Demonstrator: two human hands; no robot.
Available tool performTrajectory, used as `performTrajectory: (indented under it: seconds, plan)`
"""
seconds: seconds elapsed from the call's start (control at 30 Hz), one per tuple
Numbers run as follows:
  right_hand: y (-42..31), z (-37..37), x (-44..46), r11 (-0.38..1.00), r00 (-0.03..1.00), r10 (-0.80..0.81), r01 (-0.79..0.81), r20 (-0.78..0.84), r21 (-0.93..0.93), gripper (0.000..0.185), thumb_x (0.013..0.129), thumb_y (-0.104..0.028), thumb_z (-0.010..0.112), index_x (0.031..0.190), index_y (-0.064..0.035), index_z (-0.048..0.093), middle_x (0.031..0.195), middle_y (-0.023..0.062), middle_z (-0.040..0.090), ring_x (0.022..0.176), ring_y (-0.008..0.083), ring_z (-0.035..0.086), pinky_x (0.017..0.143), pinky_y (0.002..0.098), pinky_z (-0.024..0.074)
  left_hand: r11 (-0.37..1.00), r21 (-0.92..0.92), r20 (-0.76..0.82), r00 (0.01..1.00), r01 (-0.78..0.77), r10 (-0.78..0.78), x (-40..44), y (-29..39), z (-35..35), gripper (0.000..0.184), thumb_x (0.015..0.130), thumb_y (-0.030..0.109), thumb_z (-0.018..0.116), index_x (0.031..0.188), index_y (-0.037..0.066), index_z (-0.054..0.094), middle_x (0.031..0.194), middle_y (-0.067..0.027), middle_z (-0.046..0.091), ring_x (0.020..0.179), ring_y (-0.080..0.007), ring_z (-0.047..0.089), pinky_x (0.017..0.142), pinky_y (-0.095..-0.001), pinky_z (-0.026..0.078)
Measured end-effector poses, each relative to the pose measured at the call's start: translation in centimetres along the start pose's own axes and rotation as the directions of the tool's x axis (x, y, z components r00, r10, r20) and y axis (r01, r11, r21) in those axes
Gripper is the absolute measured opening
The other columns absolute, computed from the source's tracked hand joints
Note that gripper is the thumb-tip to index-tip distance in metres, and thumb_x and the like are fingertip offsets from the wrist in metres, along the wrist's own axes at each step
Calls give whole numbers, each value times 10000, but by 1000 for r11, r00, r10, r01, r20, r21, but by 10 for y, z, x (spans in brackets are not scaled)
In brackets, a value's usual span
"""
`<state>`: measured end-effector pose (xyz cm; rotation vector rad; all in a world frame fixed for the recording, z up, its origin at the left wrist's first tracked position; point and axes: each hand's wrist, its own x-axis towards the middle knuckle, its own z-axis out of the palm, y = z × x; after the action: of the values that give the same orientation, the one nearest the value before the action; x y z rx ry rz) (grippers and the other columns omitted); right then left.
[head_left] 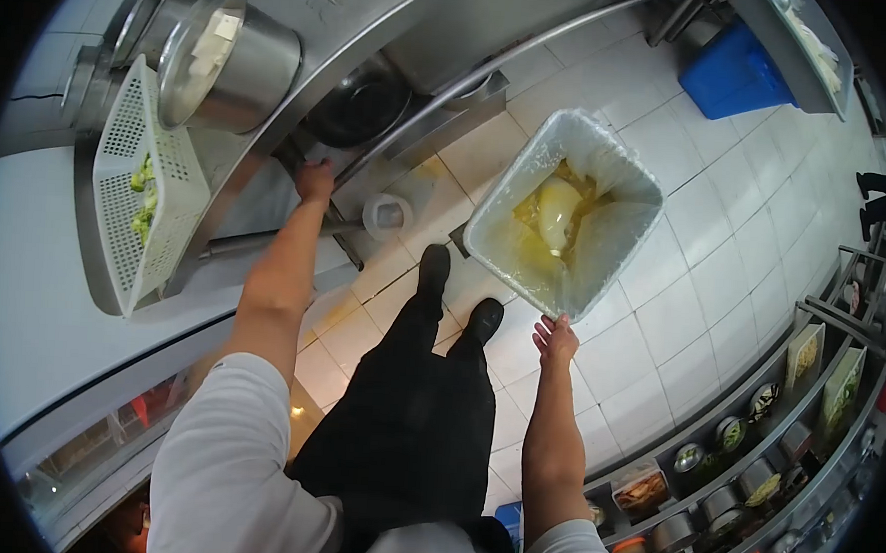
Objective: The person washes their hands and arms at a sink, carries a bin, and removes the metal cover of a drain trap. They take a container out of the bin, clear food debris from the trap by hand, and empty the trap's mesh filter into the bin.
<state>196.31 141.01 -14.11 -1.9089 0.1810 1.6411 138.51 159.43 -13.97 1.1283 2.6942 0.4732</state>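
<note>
Touching the right fingers [544, 331] at its near corner: a plastic bin [620, 241]

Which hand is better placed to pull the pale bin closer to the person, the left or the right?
Probably the right hand: it is at the near edge of the bin. The left hand is well away, near the black pan.
</note>
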Motion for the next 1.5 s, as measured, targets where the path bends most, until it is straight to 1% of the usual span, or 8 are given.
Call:
performTrajectory:
  seconds: [0.1, 0.3, 0.5, 0.7, 1.03, 1.33, 1.47, 1.5]
  plan:
    - [-3, 4, -2, 999, 999, -31, 31, -32, -15, 442, 958, -386, 453, 1105, 26, 517, 978, 152, 642, 770, 234, 636, 611, 342, 517, 606, -514, 386, 795, 607, -468, 7, 44, -14, 449, 808, 303, 691, 1125, 14, 556, 998, -150, 608, 934, -289, 596, 808, -368, 492]
    - [-2, 11, -5, 997, 997, -44, 40, -64, -65, 423, 965, -369, 450, 1094, 27, 529, 956, 142, 645, 780, 223, 641, 629, 344, 528, 270, -610, 599, 657, 745, -458, 69, 12, 44, 563, 832, 275, 666, 1285, 62, 408, 1275, -215, 389, 1150, -356, 438, 874, -458, 501]
    - [-2, 15, -6, 998, 992, -58, 56, -113, -21, 436, 962, -374, 464, 1070, 40, 550, 939, 141, 647, 783, 223, 647, 638, 345, 535, 11, -637, 739, 614, 771, -276, 109, -22, 91, 372, 859, 185, 626, 1166, 41, 474, 1111, -216, 517, 971, -339, 563, 751, -411, 561]
    - [8, 21, -9, 997, 989, -68, 64, -132, -32, 442, 956, -381, 478, 1070, 41, 548, 943, 144, 642, 795, 226, 650, 629, 328, 540, 60, -660, 698, 641, 749, -318, 118, -19, 69, 121, 829, 68, 587, 925, -2, 562, 831, -126, 607, 730, -234, 614, 583, -308, 570]
    - [18, 18, 11, 944, 980, -75, 130, -187, 305, 339, 960, -308, 489, 1012, 26, 525, 770, 112, 618, 635, 194, 620, 566, 298, 524, -36, -809, 551, 735, 587, -394, 49, -18, -22, 86, 825, 13, 512, 897, 41, 553, 772, -70, 574, 663, -171, 571, 550, -250, 525]
    - [-116, -63, 97, 902, 875, -416, 365, -246, -229, 389, 950, -296, 493, 803, 59, 551, 578, 112, 550, 416, 175, 507, 367, 292, 427, -3, -845, 484, 762, 535, -431, -49, 21, -90, 46, 824, 21, 533, 847, 54, 555, 752, -62, 565, 651, -159, 569, 511, -231, 502]
    - [-185, -81, 129, 804, 835, -485, 309, -259, -508, 429, 918, -347, 534, 938, 80, 576, 615, 124, 580, 418, 180, 520, 355, 281, 404, -30, -823, 513, 720, 567, -468, -94, 36, -113, 41, 818, 23, 542, 834, 61, 546, 731, -58, 548, 585, -158, 540, 486, -234, 493]
    - [-197, -71, 118, 843, 842, -478, 360, -249, -400, 441, 906, -358, 552, 997, 74, 564, 619, 120, 579, 421, 175, 517, 357, 281, 403, -39, -821, 526, 726, 570, -443, -103, 41, -117, 41, 816, 23, 544, 828, 62, 542, 725, -59, 545, 564, -158, 530, 478, -234, 490]
